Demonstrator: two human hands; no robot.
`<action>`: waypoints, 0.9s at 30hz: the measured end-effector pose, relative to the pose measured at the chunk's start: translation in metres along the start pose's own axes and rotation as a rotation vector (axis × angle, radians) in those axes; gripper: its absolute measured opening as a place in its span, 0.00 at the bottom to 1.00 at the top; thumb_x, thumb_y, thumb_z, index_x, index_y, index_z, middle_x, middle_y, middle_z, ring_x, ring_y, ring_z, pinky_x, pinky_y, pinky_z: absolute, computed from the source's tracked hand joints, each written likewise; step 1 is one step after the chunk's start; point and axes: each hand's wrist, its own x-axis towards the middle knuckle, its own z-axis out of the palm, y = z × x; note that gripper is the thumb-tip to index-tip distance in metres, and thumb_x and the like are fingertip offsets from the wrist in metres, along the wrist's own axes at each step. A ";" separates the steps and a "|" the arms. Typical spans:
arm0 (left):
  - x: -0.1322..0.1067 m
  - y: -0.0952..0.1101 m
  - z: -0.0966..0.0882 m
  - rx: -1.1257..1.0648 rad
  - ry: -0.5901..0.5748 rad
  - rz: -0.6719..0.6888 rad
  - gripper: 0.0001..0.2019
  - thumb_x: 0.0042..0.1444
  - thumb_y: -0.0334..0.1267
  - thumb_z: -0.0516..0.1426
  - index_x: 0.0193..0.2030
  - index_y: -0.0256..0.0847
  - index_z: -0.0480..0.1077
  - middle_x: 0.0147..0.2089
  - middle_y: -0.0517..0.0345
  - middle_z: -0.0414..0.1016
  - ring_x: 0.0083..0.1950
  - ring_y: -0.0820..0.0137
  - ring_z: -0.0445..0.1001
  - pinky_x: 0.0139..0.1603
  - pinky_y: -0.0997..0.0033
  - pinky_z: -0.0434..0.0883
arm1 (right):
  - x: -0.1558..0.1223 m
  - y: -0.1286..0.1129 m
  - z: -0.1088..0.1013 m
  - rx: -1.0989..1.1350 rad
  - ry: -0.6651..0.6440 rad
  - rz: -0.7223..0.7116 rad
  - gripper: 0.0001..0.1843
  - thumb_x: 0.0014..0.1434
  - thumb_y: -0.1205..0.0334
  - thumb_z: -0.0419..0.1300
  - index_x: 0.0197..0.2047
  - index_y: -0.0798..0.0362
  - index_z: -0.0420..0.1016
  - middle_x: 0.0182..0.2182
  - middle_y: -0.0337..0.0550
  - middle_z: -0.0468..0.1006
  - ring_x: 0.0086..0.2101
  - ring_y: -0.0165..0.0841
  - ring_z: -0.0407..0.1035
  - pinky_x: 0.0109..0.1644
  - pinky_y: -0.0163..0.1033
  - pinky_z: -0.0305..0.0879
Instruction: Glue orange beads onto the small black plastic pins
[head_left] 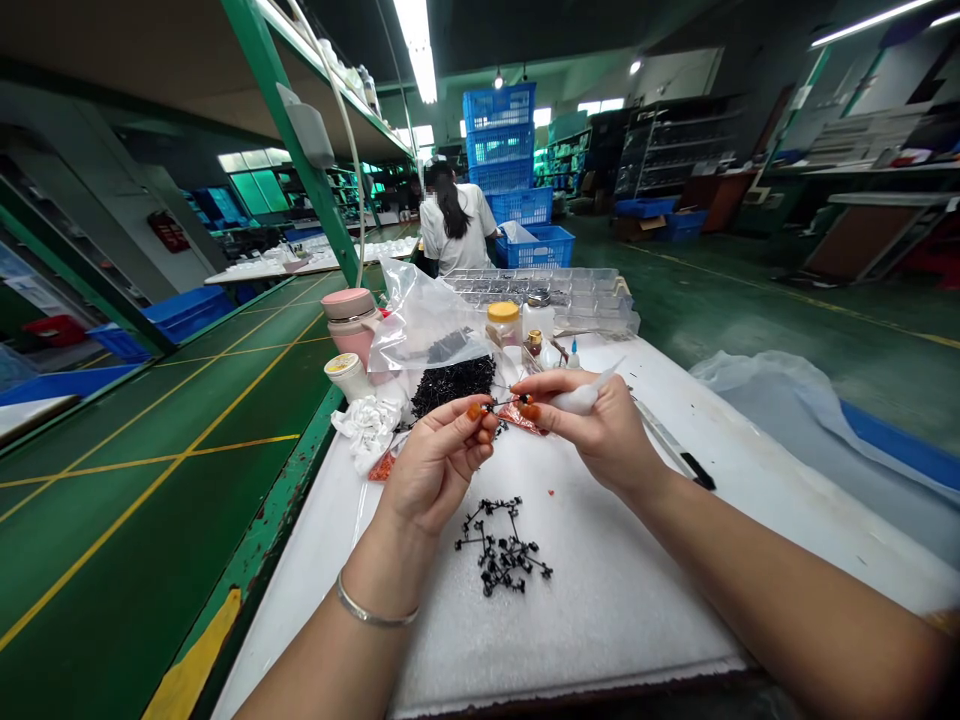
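Observation:
In front of me I hold a small thin black plastic part (504,404) with knobbed ends. My left hand (442,450) pinches its left end between thumb and forefinger. The right end sits between the thumb and forefinger of my right hand (592,420). Tucked in that same hand is a white squeeze bottle (581,400), its thin tip pointing up and right. Orange colour shows at both thumb tips. Below my hands, a loose cluster of similar black parts (504,550) lies on the white foam sheet (600,620).
Behind my hands are a heap of black parts (454,385), a clear plastic bag (412,320), a bag of small orange pieces (523,418), a pink cup (352,320) and a yellow-lidded jar (503,325). A green conveyor (150,500) runs left. A person (456,220) sits ahead.

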 end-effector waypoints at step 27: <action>0.001 0.001 0.000 0.028 0.016 0.000 0.06 0.50 0.25 0.64 0.36 0.33 0.77 0.29 0.55 0.79 0.27 0.77 0.77 0.29 0.84 0.76 | -0.001 -0.005 0.001 -0.136 0.038 -0.052 0.10 0.52 0.60 0.70 0.38 0.53 0.83 0.29 0.42 0.81 0.30 0.32 0.73 0.34 0.39 0.69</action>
